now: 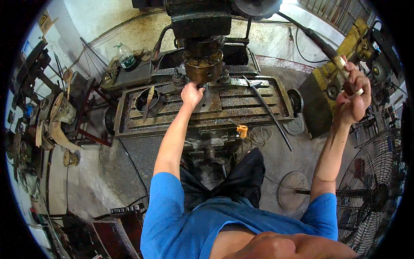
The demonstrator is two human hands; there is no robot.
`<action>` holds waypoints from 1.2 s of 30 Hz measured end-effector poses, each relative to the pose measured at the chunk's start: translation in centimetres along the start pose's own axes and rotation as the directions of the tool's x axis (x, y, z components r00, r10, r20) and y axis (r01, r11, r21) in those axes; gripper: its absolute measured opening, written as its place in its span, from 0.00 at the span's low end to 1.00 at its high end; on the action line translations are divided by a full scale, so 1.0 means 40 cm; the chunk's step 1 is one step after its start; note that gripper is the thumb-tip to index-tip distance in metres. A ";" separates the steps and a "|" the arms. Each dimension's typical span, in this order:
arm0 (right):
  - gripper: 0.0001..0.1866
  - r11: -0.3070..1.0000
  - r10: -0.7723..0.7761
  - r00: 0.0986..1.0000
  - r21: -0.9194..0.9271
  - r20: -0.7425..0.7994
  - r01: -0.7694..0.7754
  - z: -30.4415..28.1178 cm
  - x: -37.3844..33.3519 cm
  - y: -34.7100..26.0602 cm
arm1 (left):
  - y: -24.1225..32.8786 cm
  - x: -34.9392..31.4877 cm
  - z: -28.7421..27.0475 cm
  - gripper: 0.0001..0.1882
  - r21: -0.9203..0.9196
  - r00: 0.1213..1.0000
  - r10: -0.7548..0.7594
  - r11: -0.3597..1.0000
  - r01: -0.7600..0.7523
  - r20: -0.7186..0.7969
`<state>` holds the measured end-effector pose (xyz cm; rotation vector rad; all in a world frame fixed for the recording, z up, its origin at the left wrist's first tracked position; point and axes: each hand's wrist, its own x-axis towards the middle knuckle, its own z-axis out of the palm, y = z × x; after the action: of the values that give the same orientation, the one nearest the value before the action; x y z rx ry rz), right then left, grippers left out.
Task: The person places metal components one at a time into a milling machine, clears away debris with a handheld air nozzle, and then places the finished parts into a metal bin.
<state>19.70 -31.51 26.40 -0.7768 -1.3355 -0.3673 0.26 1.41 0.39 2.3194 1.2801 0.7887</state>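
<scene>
cutter head, round and brown, hangs over the back of a slotted table, near the middle. the left hand is clenched just by its lower edge; a dark bit shows at the fingers, but i cannot tell whether they grip it. the right hand is raised well out to the right, fingers curled around the end of a long lever that slants from the machine. on the table, to the left, a thin tool slants across a dark pot; to the right, a bar juts past the front edge. just in front of that edge is an orange piece. farther out, a clear bottle stands behind at left, a black fan at lower right.
</scene>
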 end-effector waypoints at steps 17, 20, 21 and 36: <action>0.08 1.000 -0.024 0.995 -0.001 -0.101 0.024 0.007 -0.084 0.005 | 0.007 0.002 0.010 0.16 -0.051 1.000 0.016 0.999 -0.015 0.013; 0.08 0.999 0.007 0.995 0.045 -0.101 -0.003 0.021 -0.084 0.003 | -0.049 0.009 0.025 0.17 -0.088 0.976 0.176 0.978 -0.188 -0.127; 0.08 0.998 0.015 0.994 0.055 -0.106 -0.009 0.021 -0.091 0.004 | -0.059 0.003 0.008 0.18 -0.187 0.984 0.165 0.967 -0.174 -0.066; 0.13 0.997 0.043 0.989 0.076 -0.145 -0.032 0.023 -0.164 0.021 | -0.491 -0.826 -0.806 0.15 -0.309 0.824 -0.566 0.789 0.532 -0.028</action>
<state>18.09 -31.50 19.91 -0.6996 -1.1891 -0.3373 -46.97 -14.96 4.58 1.5575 1.6556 0.8412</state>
